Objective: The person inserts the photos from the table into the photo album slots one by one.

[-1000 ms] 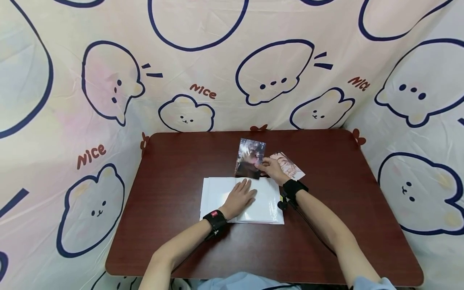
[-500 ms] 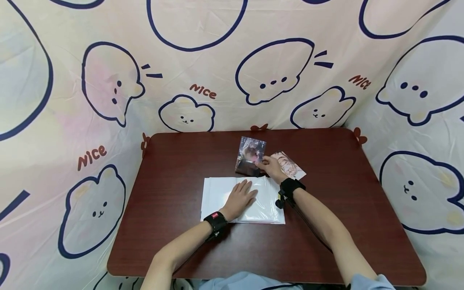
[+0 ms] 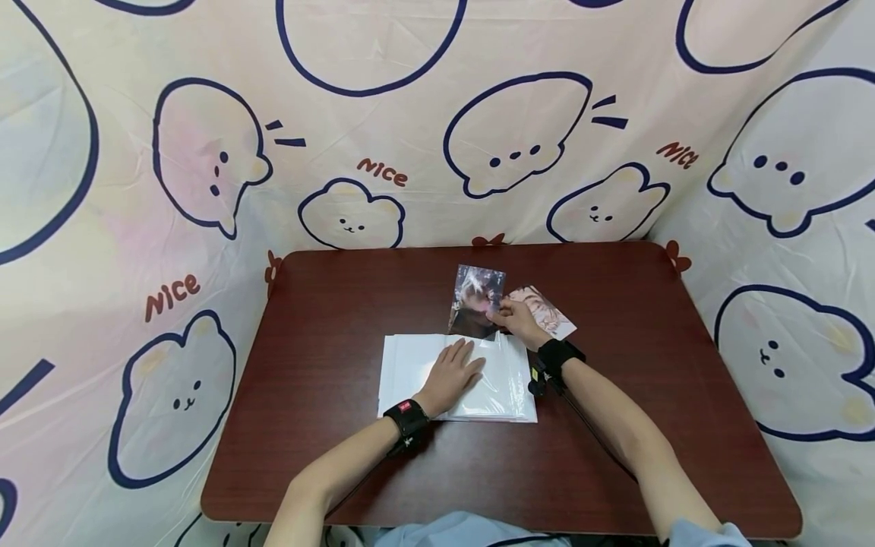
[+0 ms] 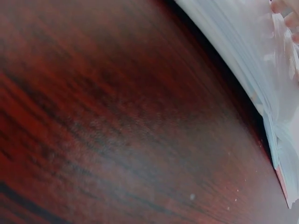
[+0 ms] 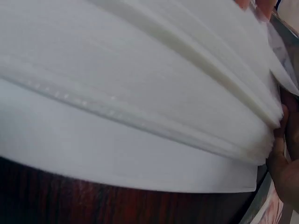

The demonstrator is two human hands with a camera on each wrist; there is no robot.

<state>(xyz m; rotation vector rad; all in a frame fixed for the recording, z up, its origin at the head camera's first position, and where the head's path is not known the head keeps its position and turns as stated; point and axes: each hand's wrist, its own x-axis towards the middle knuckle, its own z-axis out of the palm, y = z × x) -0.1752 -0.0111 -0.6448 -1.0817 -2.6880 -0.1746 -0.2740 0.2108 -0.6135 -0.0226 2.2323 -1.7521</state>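
Observation:
An album (image 3: 396, 372) of clear sleeves lies open on the table, its pages white and glossy. My left hand (image 3: 447, 377) rests on it with the fingers spread, near the middle of the pages. With thumb and fingers my right hand (image 3: 521, 323) pinches the right side of a dark picture card (image 3: 475, 292), whose lower edge is right at the album's far edge. In the right wrist view the layered page edges (image 5: 187, 88) fill much of the frame, and part of the right hand shows at the right side. A second, pale pink picture card (image 3: 547, 313) lies behind the right hand, partly covered by it.
The brown wooden table (image 3: 328, 304) has rounded corners and reaches back to a patterned cloth (image 3: 424, 205) hanging behind it. Each wrist wears a black strap with a cable; the right cable (image 3: 601, 441) runs along the forearm.
The dark picture card first tipped slightly away, then came back toward the album and a little to the right with my right hand. My left hand has stayed on the pages.

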